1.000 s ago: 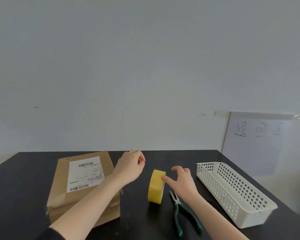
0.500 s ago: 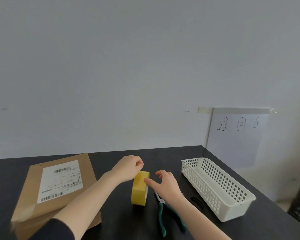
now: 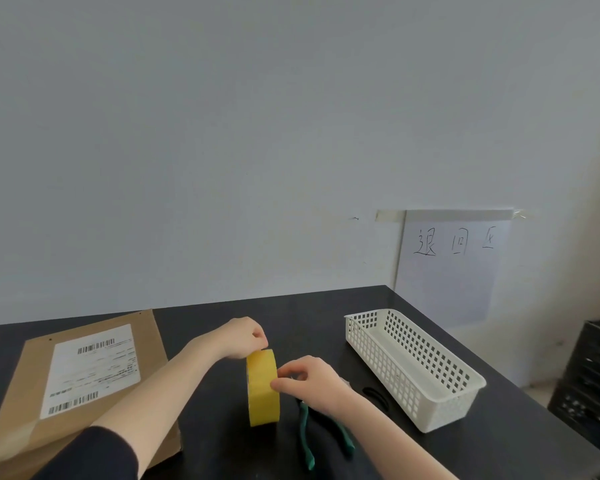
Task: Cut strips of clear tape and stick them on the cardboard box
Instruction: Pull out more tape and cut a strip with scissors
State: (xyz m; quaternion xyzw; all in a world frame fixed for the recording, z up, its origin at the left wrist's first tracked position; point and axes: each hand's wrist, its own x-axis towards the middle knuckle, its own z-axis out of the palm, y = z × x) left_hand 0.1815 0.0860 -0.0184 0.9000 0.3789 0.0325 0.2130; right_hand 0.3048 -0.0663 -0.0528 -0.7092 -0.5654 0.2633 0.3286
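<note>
A yellowish roll of tape point(image 3: 262, 389) stands on edge on the black table point(image 3: 499, 445). My left hand point(image 3: 241, 337) pinches the top of the roll from behind. My right hand point(image 3: 309, 381) presses its fingertips against the roll's right side, picking at the surface. The flat cardboard box point(image 3: 25, 420) with a white shipping label point(image 3: 90, 368) lies at the left, partly under my left forearm. No loose strip of tape shows.
Green-handled pliers point(image 3: 305, 441) lie just under my right wrist. A white perforated basket point(image 3: 416, 365) stands at the right. A small black object point(image 3: 374, 396) lies beside it. A paper sign point(image 3: 454, 265) hangs on the wall, and a dark crate point(image 3: 589, 375) sits beyond the table's right edge.
Both hands have closed in on the roll: the left now grips its top, the right has moved onto its side. The view has shifted rightward.
</note>
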